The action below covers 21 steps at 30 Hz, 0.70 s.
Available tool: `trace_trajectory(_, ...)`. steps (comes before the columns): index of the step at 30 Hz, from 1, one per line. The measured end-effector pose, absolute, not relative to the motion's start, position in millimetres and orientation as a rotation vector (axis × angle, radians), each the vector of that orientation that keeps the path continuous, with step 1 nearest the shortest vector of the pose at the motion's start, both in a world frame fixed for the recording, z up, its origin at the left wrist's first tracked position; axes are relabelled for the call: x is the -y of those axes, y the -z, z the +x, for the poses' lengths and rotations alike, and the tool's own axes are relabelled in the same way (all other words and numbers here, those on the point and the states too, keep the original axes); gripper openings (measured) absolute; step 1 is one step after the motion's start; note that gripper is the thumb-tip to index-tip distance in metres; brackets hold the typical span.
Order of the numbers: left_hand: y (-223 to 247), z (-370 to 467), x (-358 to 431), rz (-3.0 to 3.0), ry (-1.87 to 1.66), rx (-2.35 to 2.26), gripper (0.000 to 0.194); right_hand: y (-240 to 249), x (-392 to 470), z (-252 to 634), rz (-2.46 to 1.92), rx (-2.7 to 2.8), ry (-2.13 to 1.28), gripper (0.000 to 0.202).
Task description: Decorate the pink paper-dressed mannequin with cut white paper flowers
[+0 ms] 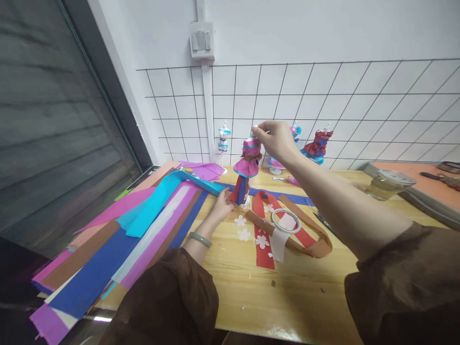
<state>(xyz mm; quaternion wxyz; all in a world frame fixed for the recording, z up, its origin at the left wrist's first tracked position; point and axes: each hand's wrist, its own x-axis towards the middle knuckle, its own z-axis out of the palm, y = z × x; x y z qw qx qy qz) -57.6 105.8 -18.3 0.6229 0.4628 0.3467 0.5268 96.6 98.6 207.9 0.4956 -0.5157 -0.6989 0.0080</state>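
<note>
A miniature dress form (252,146) stands upright mid-table, dressed in a pink, blue and brown layered top with a flared pink tier. Below hangs a long red, blue and brown striped skirt (241,190). My right hand (276,139) pinches the white knob at the form's neck. Low on the left, my left hand (222,207), with a green bangle (200,239) on its wrist, has its fingers closed at the skirt's lower edge. White flower cut-outs (244,234) lie just in front. A roll of tape (286,221) rests on red (265,254) and brown strips.
Long coloured strips (161,211) cover the table's left side. Behind stand other small dress forms, one in white and blue (223,139), one in red (320,143). Scissors (325,223) lie partly behind my right forearm. A clear container (390,183) sits at right.
</note>
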Motion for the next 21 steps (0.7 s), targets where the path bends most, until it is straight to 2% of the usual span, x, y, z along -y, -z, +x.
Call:
trace_trajectory(5,9.2,-53.9,-93.2,1.085,-1.080,-0.854,0.094,-207.1,-98.6,105.8,-1.322,1.603,0.025,0.021)
trace_trajectory(9,3.3,-49.2,-86.2,1.115,-1.002,-0.853,0.096,-202.6,-95.4,111.0,-1.316,1.570,0.036,0.022)
trace_trajectory(21,5.1,-44.4,-86.1,1.062,-1.086,-0.832,0.104,-199.3,-92.8,106.3,-1.289,1.649,0.058,0.029)
